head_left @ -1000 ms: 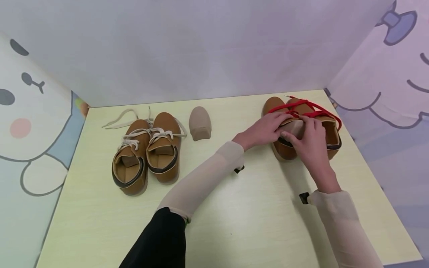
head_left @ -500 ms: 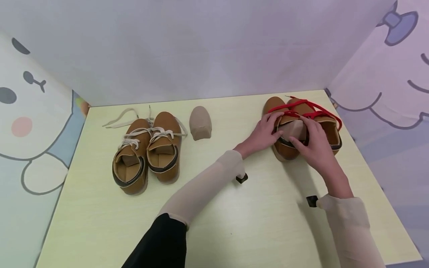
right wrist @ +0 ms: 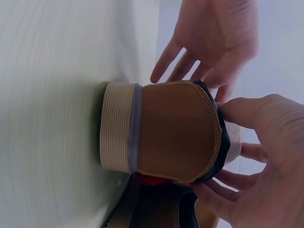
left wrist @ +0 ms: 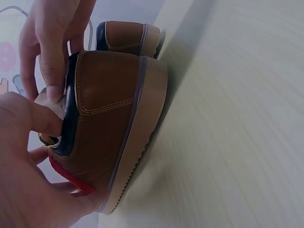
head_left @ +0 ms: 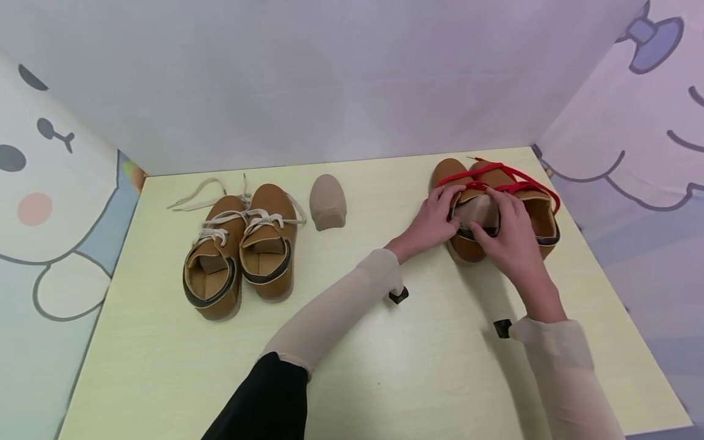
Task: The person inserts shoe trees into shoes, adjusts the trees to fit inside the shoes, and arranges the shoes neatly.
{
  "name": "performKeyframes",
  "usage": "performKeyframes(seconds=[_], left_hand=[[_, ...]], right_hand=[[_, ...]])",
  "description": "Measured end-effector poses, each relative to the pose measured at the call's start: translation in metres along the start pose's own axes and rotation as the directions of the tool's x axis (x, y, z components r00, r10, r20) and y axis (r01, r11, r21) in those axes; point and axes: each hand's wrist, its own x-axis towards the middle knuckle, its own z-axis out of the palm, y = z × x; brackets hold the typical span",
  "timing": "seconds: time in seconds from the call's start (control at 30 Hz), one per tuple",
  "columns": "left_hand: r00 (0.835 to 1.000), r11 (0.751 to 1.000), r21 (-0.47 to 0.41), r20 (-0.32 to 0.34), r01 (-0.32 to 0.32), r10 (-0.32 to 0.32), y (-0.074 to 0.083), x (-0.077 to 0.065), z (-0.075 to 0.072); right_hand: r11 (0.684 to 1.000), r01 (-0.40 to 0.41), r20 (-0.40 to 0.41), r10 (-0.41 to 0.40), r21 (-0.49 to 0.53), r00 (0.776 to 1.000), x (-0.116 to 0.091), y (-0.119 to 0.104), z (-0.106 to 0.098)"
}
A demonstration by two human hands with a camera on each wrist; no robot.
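Observation:
On the table's right side stands a pair of brown shoes with red laces [head_left: 514, 174]. In the opening of the pair's left shoe [head_left: 467, 250] sits a beige shoe insert [head_left: 477, 212], its blunt rear end showing and its front hidden inside. My left hand [head_left: 431, 220] grips this shoe's left side, thumb at the dark collar [left wrist: 70, 114] and fingers by the laces. My right hand [head_left: 517, 241] holds the insert between thumb and fingers from the right. The thumb [right wrist: 242, 111] lies right at the collar in the right wrist view. The right shoe [head_left: 541, 220] stands close beside it.
A second pair of brown shoes [head_left: 267, 244] with cream laces [head_left: 220, 217] stands at the left, its openings facing me. Between the pairs lies another beige insert [head_left: 327, 201]. A pale wall [head_left: 341, 85] rises behind the table [head_left: 352, 391], with printed cartoon panels on both sides.
My left hand has drawn slightly back and down from the laces, uncovering more of the insert. The right hand shifted outward a little, then back inward. The shoes stay in place.

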Motion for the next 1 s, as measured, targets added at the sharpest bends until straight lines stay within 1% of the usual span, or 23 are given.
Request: performKeyframes(seconds=[0.13, 0.27, 0.47, 0.57, 0.83, 1.0], left_hand=[[1.0, 1.0, 0.01, -0.003, -0.021, 0.021, -0.003, 0.0, 0.001], [0.999, 0.998, 0.037, -0.008, -0.048, 0.049, -0.006, 0.0, 0.0], [0.992, 0.983, 0.132, -0.01, -0.126, 0.128, -0.009, -0.003, -0.002], [0.988, 0.978, 0.141, -0.009, -0.152, 0.155, -0.01, -0.003, -0.002], [0.988, 0.977, 0.148, -0.007, -0.154, 0.157, -0.011, -0.003, -0.002], [0.99, 0.977, 0.16, 0.0, -0.142, 0.144, -0.01, -0.003, -0.003]], right_hand=[[0.999, -0.019, 0.0, 0.019, -0.026, 1.0, 0.002, -0.002, 0.0], [1.0, -0.017, -0.002, 0.017, -0.019, 1.0, 0.001, 0.001, 0.0], [1.0, 0.006, -0.021, -0.006, 0.0, 1.0, -0.001, 0.005, -0.001], [1.0, 0.016, -0.033, -0.016, 0.002, 0.999, -0.001, 0.004, -0.001], [1.0, 0.015, -0.061, -0.015, 0.007, 0.998, -0.001, 0.004, 0.0], [1.0, -0.006, -0.05, 0.007, 0.009, 0.999, -0.002, 0.004, 0.0]])
